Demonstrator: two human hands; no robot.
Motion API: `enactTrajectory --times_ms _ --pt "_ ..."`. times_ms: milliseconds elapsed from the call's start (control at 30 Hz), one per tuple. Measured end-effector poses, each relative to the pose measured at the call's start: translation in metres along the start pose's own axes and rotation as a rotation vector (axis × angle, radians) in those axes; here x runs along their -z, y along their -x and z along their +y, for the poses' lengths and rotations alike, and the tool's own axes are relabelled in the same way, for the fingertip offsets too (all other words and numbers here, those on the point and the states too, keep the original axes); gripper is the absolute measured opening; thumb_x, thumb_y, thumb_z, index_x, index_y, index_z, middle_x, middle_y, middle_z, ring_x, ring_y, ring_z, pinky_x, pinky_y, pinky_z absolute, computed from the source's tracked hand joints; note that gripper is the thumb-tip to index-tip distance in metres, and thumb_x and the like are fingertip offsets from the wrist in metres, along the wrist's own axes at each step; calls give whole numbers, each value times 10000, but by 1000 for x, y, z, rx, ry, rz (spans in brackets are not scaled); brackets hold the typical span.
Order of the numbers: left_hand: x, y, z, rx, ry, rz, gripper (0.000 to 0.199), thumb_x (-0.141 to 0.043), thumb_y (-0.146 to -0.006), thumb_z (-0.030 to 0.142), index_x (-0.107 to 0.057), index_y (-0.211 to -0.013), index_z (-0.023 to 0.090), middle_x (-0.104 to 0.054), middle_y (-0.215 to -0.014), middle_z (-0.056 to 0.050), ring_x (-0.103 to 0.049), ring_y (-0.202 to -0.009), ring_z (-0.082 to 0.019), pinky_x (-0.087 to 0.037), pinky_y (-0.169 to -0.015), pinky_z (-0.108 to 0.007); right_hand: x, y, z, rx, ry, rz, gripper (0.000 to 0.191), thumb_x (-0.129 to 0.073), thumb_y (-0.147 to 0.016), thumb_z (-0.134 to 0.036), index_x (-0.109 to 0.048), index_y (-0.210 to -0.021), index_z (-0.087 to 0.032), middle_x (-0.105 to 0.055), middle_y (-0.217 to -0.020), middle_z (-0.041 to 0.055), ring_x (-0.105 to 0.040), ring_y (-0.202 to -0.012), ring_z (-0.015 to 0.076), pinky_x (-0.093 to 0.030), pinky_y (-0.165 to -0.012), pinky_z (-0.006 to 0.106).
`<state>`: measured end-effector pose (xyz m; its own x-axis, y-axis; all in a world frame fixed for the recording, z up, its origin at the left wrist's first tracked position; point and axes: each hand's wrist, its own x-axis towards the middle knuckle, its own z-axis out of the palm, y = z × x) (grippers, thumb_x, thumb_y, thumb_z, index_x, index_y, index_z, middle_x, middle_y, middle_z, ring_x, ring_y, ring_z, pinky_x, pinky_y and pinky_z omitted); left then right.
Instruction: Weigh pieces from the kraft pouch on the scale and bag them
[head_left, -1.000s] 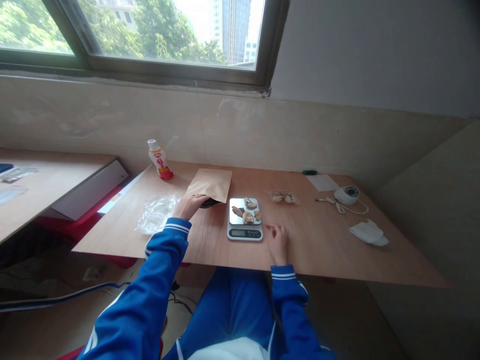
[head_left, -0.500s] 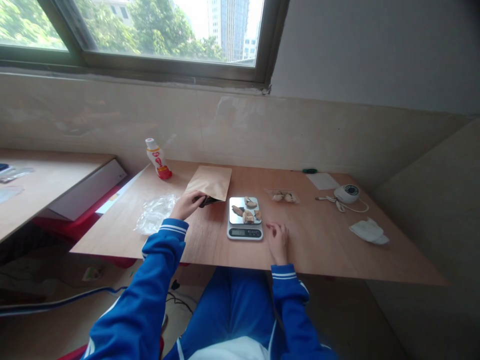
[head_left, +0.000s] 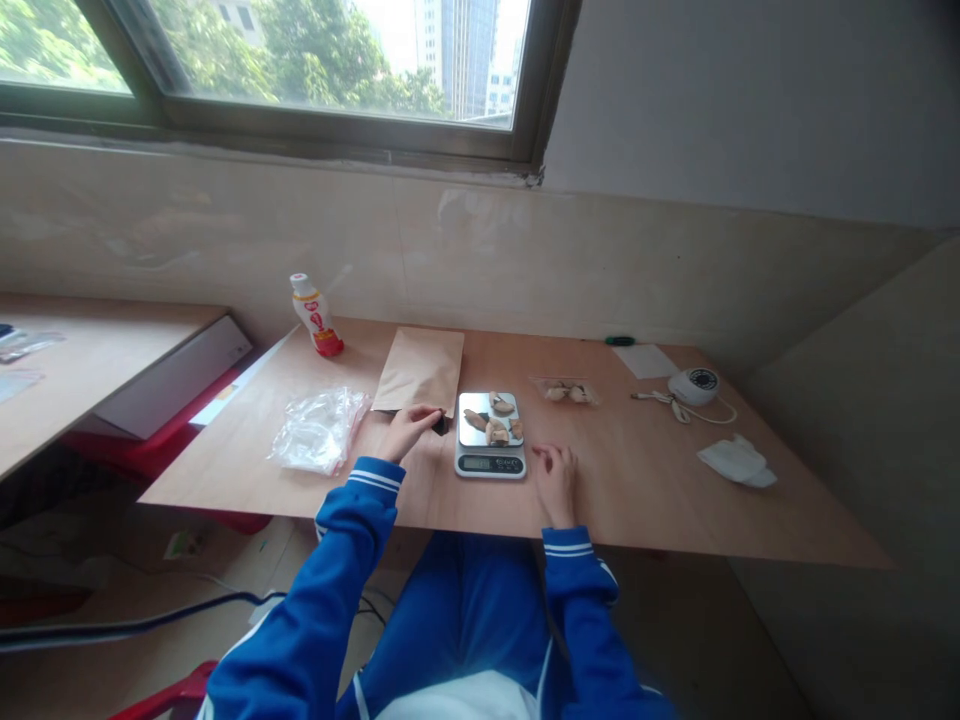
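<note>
Pinching a small dark piece (head_left: 439, 425) in head view, left hand (head_left: 412, 430) is just left of the scale (head_left: 491, 467), near the front edge of the paper bag (head_left: 420, 370). Tan pieces (head_left: 496, 433) lie on the scale. Right hand (head_left: 556, 484) rests loosely curled on the table (head_left: 637, 500), just right of the scale; cannot tell whether it grips anything. Clear plastic bag (head_left: 315, 430) lies left of the left hand.

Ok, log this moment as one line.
left hand: holds dark piece; right hand: curled on wooden table; digital scale: bears tan pieces
</note>
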<state>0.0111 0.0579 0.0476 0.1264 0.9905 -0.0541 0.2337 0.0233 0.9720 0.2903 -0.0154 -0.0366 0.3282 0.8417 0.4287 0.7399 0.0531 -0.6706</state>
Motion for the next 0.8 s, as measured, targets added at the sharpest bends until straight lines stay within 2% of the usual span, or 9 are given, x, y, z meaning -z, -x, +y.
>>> enactTrajectory --times_ms 100,200,267,367,533,667,733,800 --pt "-25 1 -3 49 17 16 381 -665 -701 443 -716 -909 128 -734 -934 -114 -669 -856 -232 -506 -697 -314 0 0 -1 4 2 2 280 -405 -841 -156 -685 -861 -158 -587 -924 120 -515 -919 251 -438 -839 401" --pt "-41 -2 -9 98 16 49 343 -673 -700 420 -713 -862 121 -735 -844 -108 -679 -788 -228 -505 -640 -311 1 1 -3 -6 8 -3 271 -411 -846 -161 -682 -859 -170 -592 -930 114 -516 -916 249 -439 -832 399" --pt "-47 -5 -14 121 6 72 311 -687 -697 392 -702 -835 113 -727 -783 -105 -681 -741 -223 -509 -626 -315 1 1 -4 -15 8 -3 265 -414 -848 -166 -678 -853 -179 -592 -935 112 -516 -921 250 -441 -827 400" --pt "-53 -9 -18 122 -27 114 316 -707 -697 347 -673 -906 112 -710 -731 -86 -681 -708 -216 -516 -646 -326 1 1 -5 -16 2 0 260 -417 -845 -170 -677 -844 -177 -590 -931 115 -520 -928 254 -444 -832 405" --pt "-58 -7 -14 48 -133 177 319 -706 -707 347 -630 -947 152 -686 -723 -45 -673 -776 -215 -507 -739 -337 1 1 -4 -22 1 5 256 -422 -838 -162 -677 -834 -185 -588 -934 109 -522 -939 252 -440 -862 415" --pt "-47 3 -8 -33 -213 186 200 -643 -755 373 -631 -840 192 -694 -816 -40 -649 -804 -200 -489 -767 -320 2 1 -4 -31 3 -9 259 -420 -842 -163 -678 -847 -185 -586 -946 112 -521 -928 252 -447 -832 406" --pt "-31 11 -8 -48 -247 222 196 -594 -786 374 -627 -854 193 -690 -855 -50 -638 -822 -204 -479 -787 -328 3 1 -5 -27 7 -17 263 -417 -841 -161 -679 -855 -179 -584 -942 115 -518 -927 254 -446 -826 404" --pt "-6 18 -13 -42 -291 296 210 -547 -807 356 -619 -900 181 -680 -883 -74 -626 -849 -226 -466 -814 -357 3 1 -5 -18 12 -20 265 -416 -839 -160 -680 -854 -172 -583 -937 117 -515 -928 255 -442 -831 405"
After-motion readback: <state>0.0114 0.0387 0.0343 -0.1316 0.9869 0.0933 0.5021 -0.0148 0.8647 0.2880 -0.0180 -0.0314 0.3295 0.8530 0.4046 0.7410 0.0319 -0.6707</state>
